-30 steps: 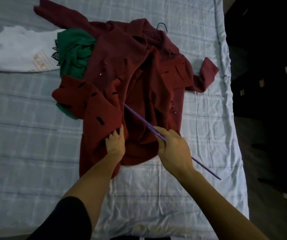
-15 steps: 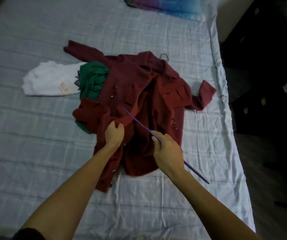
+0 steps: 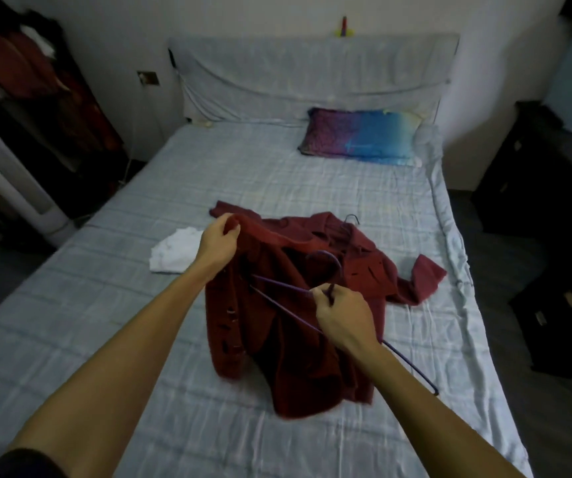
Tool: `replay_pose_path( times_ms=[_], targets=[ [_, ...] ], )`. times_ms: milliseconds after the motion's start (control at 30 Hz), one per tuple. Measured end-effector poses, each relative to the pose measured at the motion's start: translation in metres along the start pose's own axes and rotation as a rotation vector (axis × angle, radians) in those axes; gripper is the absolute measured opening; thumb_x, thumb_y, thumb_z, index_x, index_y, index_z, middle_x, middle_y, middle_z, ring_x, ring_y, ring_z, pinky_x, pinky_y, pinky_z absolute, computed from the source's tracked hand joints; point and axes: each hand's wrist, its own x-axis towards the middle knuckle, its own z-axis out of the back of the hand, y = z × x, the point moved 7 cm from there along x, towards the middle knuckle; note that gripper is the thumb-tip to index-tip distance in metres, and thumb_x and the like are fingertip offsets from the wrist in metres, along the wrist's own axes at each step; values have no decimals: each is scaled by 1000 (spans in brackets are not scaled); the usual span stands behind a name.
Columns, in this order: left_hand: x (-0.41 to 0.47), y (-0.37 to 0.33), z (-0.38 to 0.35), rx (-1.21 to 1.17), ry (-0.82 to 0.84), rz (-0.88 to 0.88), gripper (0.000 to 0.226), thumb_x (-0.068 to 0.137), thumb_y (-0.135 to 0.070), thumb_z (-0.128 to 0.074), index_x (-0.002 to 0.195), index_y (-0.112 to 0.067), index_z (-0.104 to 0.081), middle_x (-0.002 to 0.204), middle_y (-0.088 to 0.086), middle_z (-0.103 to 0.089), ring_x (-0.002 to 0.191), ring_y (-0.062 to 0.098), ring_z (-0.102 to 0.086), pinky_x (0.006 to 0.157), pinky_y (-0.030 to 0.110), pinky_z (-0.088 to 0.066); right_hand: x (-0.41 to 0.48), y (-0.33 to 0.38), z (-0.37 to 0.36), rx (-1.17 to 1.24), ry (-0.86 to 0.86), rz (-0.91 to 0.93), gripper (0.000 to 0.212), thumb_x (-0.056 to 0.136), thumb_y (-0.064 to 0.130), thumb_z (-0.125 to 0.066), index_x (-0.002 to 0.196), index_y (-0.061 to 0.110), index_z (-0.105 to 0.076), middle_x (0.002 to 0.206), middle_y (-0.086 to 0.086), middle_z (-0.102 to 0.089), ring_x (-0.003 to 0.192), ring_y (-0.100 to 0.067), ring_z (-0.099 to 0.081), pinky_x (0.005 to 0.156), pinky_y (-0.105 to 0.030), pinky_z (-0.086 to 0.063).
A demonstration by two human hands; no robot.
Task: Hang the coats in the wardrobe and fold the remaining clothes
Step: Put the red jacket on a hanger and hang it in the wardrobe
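Dark red coat (image 3: 298,339) lies crumpled in the middle of the bed (image 3: 243,174). The left hand (image 3: 219,243) grips its lifted edge, and the right hand (image 3: 343,315) clasps a purple hanger (image 3: 284,308) partly inside it. Nothing looks hung yet; a white garment (image 3: 174,251) toward the bed's left side waits unfolded.

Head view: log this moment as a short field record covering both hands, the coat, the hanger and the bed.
left hand: grips the red coat's upper edge, held raised
right hand: grips the purple hanger below its hook
red coat: partly raised, rest crumpled on the bed
purple hanger: one end at the coat's inside, not yet seated
also on bed: white garment beside the coat; pillow near the headboard
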Motion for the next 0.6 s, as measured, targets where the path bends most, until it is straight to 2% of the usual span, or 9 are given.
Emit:
replay_pose_path(
  times_ms=[100,167,233,333,400,467,533,600],
  targets=[
    [-15,-50,11,-12,17,-109,17,96,-14,-49,94,-23,-63,86,-4,-65,80,11,-62,72,25,-50,2,30,6,85,-10,60,21,92,33,-50,93,26,-70,85,1,-72,83,-22,-65,68,-29,-44],
    [-28,-80,13,-25,53,-186,15,96,-11,-50,96,-18,-63,83,-7,-64,73,2,-62,67,19,-48,3,54,11,110,-44,104,22,93,26,-49,88,18,-69,81,-4,-71,81,-25,-64,70,-32,-46],
    [-44,-109,13,-14,110,-257,17,95,-7,-51,90,-20,-62,78,-8,-62,63,-3,-60,60,16,-47,6,71,14,120,-75,124,24,93,21,-48,83,11,-67,76,-7,-68,78,-26,-62,70,-34,-45],
    [-70,-145,8,18,182,-383,27,93,-4,-53,84,-28,-63,75,-4,-63,60,12,-63,56,27,-53,14,75,13,314,-88,28,24,91,28,-49,79,18,-67,76,-1,-68,75,-21,-64,74,-31,-49],
    [-83,-157,1,86,232,-443,23,90,-6,-56,89,-26,-65,79,-5,-66,62,14,-65,60,27,-54,17,76,20,433,-149,45,24,91,28,-50,73,22,-64,70,3,-67,68,-15,-64,68,-32,-52],
    [-91,-155,-8,263,243,-529,16,87,-17,-60,98,-25,-68,88,-8,-68,78,10,-65,74,28,-52,14,85,36,424,-212,160,25,93,20,-51,72,19,-64,67,5,-65,63,-7,-59,61,-20,-43],
    [-91,-145,-18,561,172,-658,33,82,-41,-56,112,-31,-65,111,-8,-64,104,14,-54,93,35,-41,11,89,52,460,-275,214,23,94,18,-51,79,15,-68,72,5,-67,67,-3,-59,63,-15,-41],
    [-89,-138,-28,847,105,-756,55,78,-62,-45,127,-37,-53,131,-3,-48,123,21,-36,103,41,-24,13,86,60,509,-299,236,22,94,18,-51,81,14,-69,74,6,-68,69,-2,-60,67,-18,-44]
  ],
)
